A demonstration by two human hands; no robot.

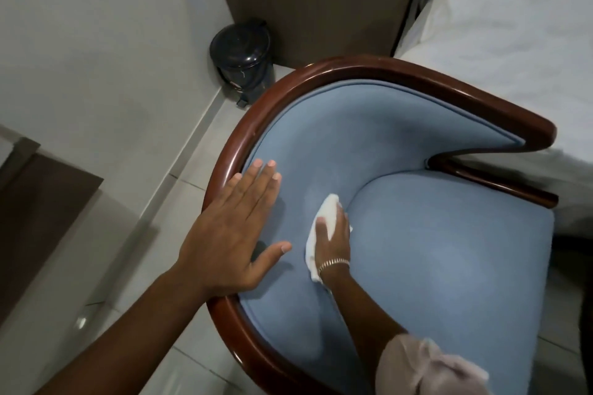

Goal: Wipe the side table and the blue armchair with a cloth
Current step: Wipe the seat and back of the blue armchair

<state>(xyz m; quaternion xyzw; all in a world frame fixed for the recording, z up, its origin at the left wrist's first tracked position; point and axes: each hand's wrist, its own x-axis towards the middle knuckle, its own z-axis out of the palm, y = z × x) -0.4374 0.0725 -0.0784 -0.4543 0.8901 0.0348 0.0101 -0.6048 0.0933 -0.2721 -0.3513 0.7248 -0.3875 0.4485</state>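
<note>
The blue armchair (433, 253) fills the middle and right of the view, with a curved dark red wooden rim around its padded back. My right hand (333, 234) presses a white cloth (324, 212) against the inner back padding, just where it meets the seat cushion. My left hand (234, 221) lies flat with fingers spread on the left part of the backrest, its heel over the wooden rim. A brown side table (35, 212) shows at the left edge, apart from both hands.
A small black pedal bin (242, 58) stands on the tiled floor behind the chair, beside a brown cabinet panel (321, 0). A bed with white sheets (513, 42) runs along the right, close to the chair's arm. Pale floor tiles lie between chair and side table.
</note>
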